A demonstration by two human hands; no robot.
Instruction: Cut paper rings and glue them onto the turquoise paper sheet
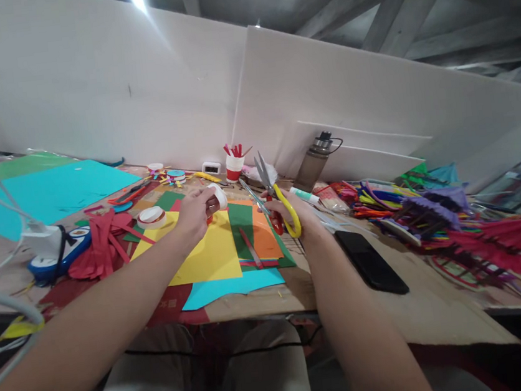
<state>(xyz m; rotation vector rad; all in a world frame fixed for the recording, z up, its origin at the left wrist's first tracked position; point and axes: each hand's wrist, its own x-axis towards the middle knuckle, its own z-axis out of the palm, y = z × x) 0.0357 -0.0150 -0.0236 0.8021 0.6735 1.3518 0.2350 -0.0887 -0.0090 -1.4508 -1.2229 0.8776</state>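
My left hand (195, 213) is closed round a small white roll of tape (218, 196), held above a yellow sheet of paper (203, 252). A little to its right, my right hand (289, 211) grips scissors (269, 191) with yellow and red handles. Their blades stand open and point up and away. Under both hands lie stacked sheets of paper: orange (265, 232), green (240, 218) and light blue (233, 284).
A black phone (370, 261) lies right of my right arm. A heap of coloured pipe cleaners and paper fringes (432, 213) fills the right side. Another tape roll (151, 217), red paper strips (101, 245), a red-and-white cup (234, 166), a bottle (315, 159) and large blue paper (39, 194) surround the work.
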